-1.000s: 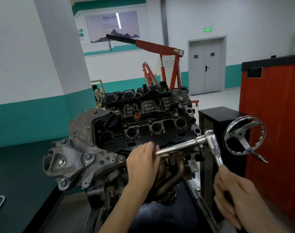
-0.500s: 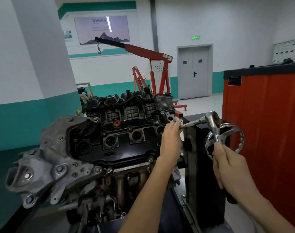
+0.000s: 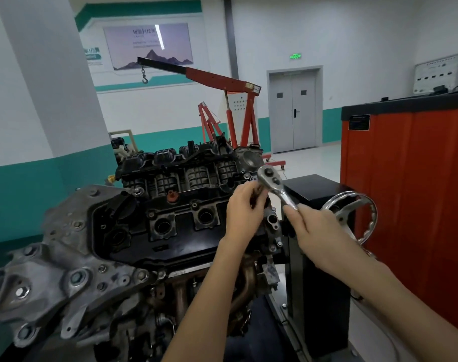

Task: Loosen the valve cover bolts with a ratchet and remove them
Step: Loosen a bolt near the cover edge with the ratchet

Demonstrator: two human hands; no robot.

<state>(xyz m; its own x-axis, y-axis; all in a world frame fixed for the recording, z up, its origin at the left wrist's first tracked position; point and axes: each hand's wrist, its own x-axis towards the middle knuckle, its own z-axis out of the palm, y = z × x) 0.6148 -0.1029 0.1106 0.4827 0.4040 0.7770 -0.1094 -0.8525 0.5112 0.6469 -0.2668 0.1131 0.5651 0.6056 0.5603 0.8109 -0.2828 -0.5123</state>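
Head view: the ratchet is held at the far right corner of the black valve cover, its head raised and its handle slanting down toward the right hand, whose grip is clamped round the handle. The left hand sits just under the ratchet head, fingers curled and pinched on the drive end there, though blur hides the detail. The engine tilts toward the camera. A chrome handwheel stands just right of the hands, with a red cabinet beyond.
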